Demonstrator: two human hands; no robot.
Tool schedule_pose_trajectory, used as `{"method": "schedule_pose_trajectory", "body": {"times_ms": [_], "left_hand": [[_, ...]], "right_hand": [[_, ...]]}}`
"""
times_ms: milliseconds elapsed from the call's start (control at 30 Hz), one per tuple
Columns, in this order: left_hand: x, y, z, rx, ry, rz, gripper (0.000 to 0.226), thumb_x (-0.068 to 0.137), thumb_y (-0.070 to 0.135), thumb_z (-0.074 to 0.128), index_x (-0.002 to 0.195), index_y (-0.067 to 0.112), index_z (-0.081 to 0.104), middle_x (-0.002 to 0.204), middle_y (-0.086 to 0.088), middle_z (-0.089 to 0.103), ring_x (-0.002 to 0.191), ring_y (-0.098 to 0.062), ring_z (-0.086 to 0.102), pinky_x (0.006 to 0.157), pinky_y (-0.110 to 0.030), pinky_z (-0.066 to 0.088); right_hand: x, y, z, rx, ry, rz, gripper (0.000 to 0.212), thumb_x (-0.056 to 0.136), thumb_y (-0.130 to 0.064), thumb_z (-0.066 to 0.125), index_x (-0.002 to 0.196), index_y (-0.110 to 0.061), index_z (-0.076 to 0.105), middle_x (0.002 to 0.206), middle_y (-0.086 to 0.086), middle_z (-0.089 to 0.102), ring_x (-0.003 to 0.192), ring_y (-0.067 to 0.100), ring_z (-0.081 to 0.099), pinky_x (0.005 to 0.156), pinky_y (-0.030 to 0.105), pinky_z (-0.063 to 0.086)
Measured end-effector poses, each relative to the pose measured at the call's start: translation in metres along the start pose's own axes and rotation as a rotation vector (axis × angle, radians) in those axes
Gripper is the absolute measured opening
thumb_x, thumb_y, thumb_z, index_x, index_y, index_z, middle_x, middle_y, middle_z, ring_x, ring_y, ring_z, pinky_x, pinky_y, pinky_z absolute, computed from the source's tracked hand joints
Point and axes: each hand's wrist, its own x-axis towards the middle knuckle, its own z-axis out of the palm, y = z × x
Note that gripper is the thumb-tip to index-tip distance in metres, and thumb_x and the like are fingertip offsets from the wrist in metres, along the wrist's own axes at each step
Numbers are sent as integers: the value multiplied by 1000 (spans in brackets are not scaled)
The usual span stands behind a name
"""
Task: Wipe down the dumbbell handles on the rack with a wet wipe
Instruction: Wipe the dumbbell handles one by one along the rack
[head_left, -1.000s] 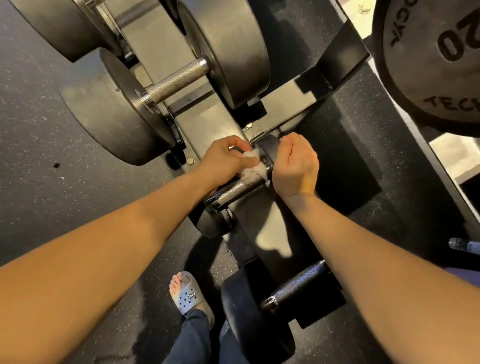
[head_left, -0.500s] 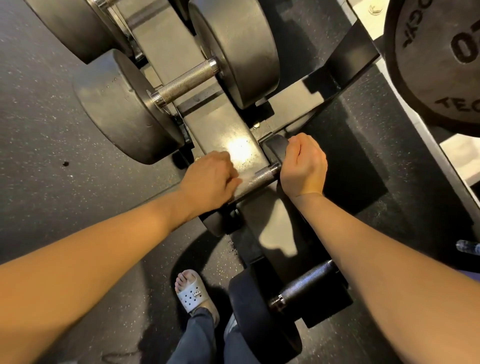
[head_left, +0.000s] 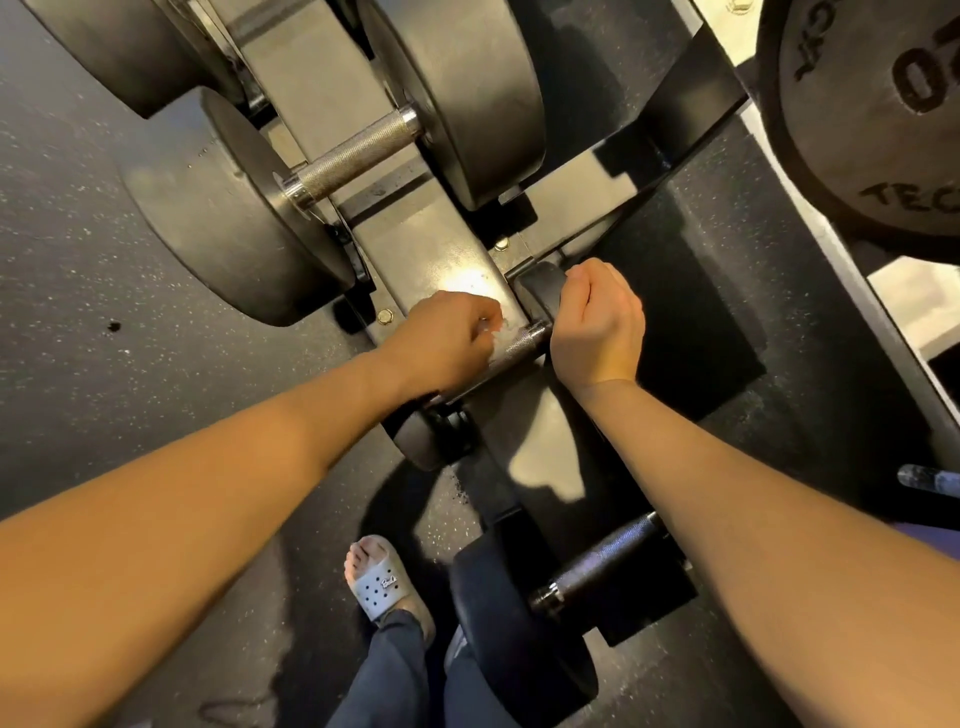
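Speckled floor (head_left: 104, 270); left hand (head_left: 441, 345) mostly hides wipe (head_left: 497, 331).

The black rack (head_left: 415, 244) carries dumbbells (head_left: 353, 150) along its sloped spine.

Three dumbbells (head_left: 234, 208) show handles (head_left: 353, 150) on one rack (head_left: 311, 67) — plus two hands (head_left: 441, 343), one wet wipe (head_left: 497, 328), one weight plate (head_left: 872, 114), one sandalled foot (head_left: 379, 582).

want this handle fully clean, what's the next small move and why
Probably slide the left hand, with the wet wipe bunched under it, along the handle toward the right hand gripping the dumbbell head. The knurled stretch between the hands shows bare, so it may need a pass.
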Motion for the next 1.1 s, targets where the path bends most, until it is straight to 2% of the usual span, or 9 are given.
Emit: {"method": "schedule_pose_trajectory", "body": {"times_ms": [100,200,367,500,600,800,900,1000,1100], "left_hand": [[-16,-18,-20,239,-206,54,16,91,9,59,87,24,61,78,3,59,75,-19,59,73,-32,49],[-15,-17,-28,350,-308,-8,12,89,11,60,95,15,69,80,3,58,73,-15,58,69,-28,47],[11,3,-10,-279,5,-237,12,94,11,63,90,21,66,82,1,64,77,-16,64,74,-31,53],[6,7,8,-227,44,-140,25,91,17,68,76,30,52,70,7,52,67,-14,49,62,-31,39],[-8,-8,-6,-207,-89,-137,24,96,16,66,77,24,53,72,7,52,67,-11,49,63,-27,41],[-31,-14,-36,458,-359,20,3,95,21,60,92,22,60,94,2,58,91,-19,57,85,-35,48],[-24,11,-38,642,-398,-62,21,91,34,61,108,24,68,96,0,59,91,-19,52,85,-36,46],[-24,28,-33,384,-225,-289,19,86,26,66,102,18,70,90,-1,64,87,-23,61,77,-34,46],[-31,33,-24,28,61,-361,6,88,19,69,93,15,69,88,-2,67,85,-22,64,72,-29,45]], "right_hand": [[0,0,1,28,4,2,31,99,-23,37,69,-17,43,65,-6,39,63,15,39,59,28,29],[1,2,3,31,10,22,32,98,-22,36,68,-16,43,65,-7,39,62,12,39,59,28,30],[4,8,5,-103,54,-6,36,97,-26,31,78,-10,57,72,-4,51,68,3,39,66,21,32],[2,3,4,36,24,36,28,97,-15,38,73,-15,51,68,-12,40,62,4,36,61,15,27],[-1,-1,0,-21,27,-79,28,97,0,43,76,-6,61,70,-1,49,63,11,41,65,17,25],[-1,1,0,-59,70,-76,31,100,-30,31,75,-19,44,69,-10,37,62,12,37,62,27,27],[-3,-4,-4,-88,25,-24,35,102,-36,29,78,-20,48,72,-10,42,70,14,45,65,37,41],[-8,-17,-18,-72,-57,34,28,106,-32,39,88,-19,55,86,-4,52,81,14,52,80,44,52],[-37,-26,-33,-146,154,-66,11,102,-24,54,105,-17,61,106,0,56,95,13,54,88,34,50]]}}
